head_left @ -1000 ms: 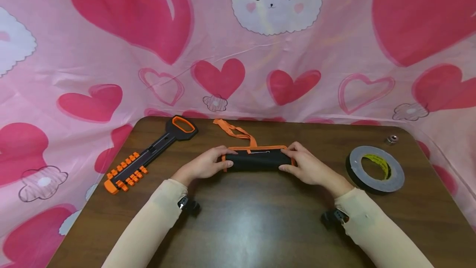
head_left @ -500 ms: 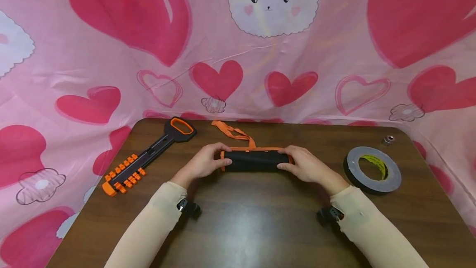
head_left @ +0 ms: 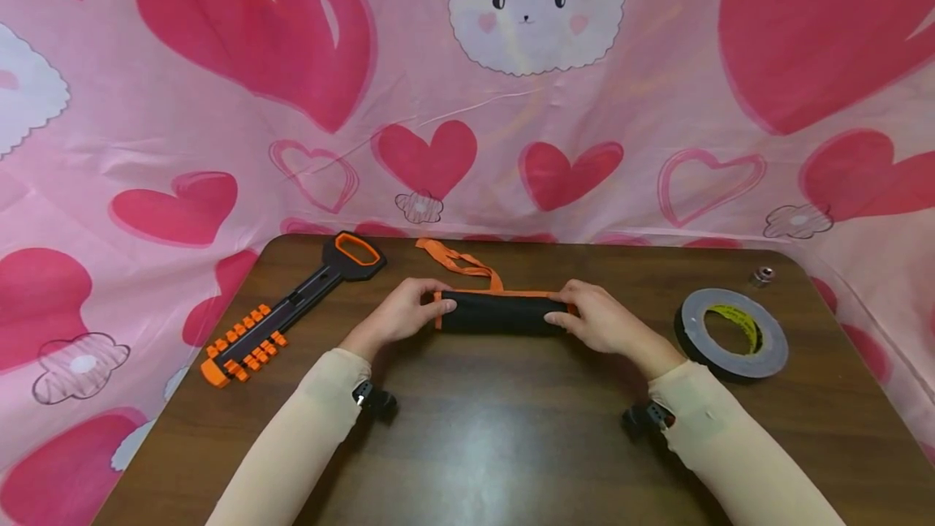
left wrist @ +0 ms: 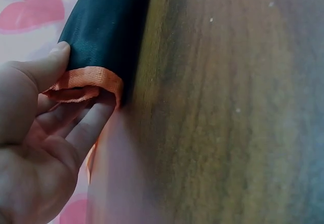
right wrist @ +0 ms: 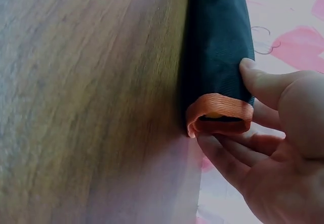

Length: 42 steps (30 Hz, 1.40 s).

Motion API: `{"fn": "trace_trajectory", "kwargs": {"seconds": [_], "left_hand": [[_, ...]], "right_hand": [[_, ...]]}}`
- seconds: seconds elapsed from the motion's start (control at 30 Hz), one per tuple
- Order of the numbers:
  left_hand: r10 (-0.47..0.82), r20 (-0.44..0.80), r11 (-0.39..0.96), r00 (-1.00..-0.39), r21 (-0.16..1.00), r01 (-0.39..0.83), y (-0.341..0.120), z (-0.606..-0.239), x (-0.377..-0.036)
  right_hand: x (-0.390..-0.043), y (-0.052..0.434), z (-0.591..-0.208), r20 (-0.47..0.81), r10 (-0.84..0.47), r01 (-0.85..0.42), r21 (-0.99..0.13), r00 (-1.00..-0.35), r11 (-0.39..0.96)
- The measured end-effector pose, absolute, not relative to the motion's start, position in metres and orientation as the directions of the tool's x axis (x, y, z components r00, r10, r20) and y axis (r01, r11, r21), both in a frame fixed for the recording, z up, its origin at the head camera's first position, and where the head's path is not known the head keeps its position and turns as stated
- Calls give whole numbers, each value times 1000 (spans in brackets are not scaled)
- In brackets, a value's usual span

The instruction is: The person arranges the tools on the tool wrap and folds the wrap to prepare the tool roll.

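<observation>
A black fabric roll [head_left: 504, 315] with orange edging lies across the middle of the table, an orange tie strap [head_left: 460, 260] trailing from its far side. My left hand [head_left: 400, 315] grips its left end, thumb on the black cloth and fingers under the orange rim, as the left wrist view shows on the roll [left wrist: 104, 31]. At the opposite end my right hand [head_left: 602, 321] holds it the same way. In the right wrist view the end of the roll [right wrist: 220, 51] shows folded layers inside its orange edge; what they contain is hidden.
An orange and black rack-like holder with a handle [head_left: 310, 286] lies at the left. On the right are a wide roll of tape [head_left: 773, 346] and a small metal socket-like piece [head_left: 763, 275]. Pink heart-print cloth [head_left: 584, 104] hangs behind the table [head_left: 467, 428].
The black fabric has been rolled a little further away, so a thin light line near its far edge is now covered. Both hands have stayed at its ends.
</observation>
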State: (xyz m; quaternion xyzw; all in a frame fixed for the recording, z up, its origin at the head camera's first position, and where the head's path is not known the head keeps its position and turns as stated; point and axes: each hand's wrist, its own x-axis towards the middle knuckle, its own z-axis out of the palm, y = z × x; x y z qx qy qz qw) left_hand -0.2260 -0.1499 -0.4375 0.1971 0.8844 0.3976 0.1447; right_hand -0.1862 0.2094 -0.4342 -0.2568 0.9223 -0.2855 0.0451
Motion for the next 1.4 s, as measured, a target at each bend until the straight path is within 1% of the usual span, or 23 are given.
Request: {"fn": "trace_trajectory", "kwargs": {"seconds": [0.13,0.27,0.33,0.47,0.53,0.6,0.67,0.73,0.77,0.83,0.97,1.07,1.17,1.23,1.33,1.4], "left_hand": [[450,-103,606,-887,765,218,-147,-435,-227],[431,-112,605,-895,772,195,-142,-434,-228],[427,-111,624,-898,755,203,-141,-436,-228],[418,-46,700,-907,653,289,-146,-471,-246],[422,25,715,-906,606,350,-148,-490,-255],[453,91,710,-887,565,420,-145,-483,-251],[485,144,698,-862,531,481,-138,-464,-238],[519,168,683,-838,508,525,-131,-441,-222],[538,156,681,-828,498,537,-128,-432,-216],[569,134,670,-811,497,552,-129,-434,-218],[594,82,643,-800,549,534,-140,-467,-239],[611,64,645,-789,537,543,-145,-497,-260],[633,47,652,-773,505,565,-148,-513,-274],[639,41,646,-768,513,565,-150,-520,-281],[652,25,640,-758,517,568,-151,-523,-287],[655,15,638,-756,525,563,-152,-523,-289]], "right_hand": [[-185,203,-422,-16,-425,-337,-582,-905,740],[-189,203,-421,-56,-400,-283,-618,-915,733],[-192,203,-422,-71,-402,-271,-632,-913,726],[-195,204,-425,-79,-400,-260,-642,-913,721],[-195,204,-426,-69,-400,-266,-642,-914,719],[-196,203,-427,-62,-403,-273,-640,-913,718],[-198,203,-427,-68,-403,-268,-645,-912,715],[-201,202,-426,-80,-402,-255,-657,-912,710],[-202,202,-426,-88,-400,-245,-665,-912,706],[-205,202,-426,-97,-393,-227,-682,-914,695],[-211,199,-429,-88,-368,-206,-699,-926,685],[-215,197,-431,-73,-349,-202,-697,-934,688],[-215,196,-432,-72,-331,-191,-692,-941,696],[-214,195,-433,-74,-323,-187,-687,-944,702],[-211,195,-434,-55,-334,-212,-674,-941,708],[-210,196,-437,-14,-357,-259,-662,-934,703]]}}
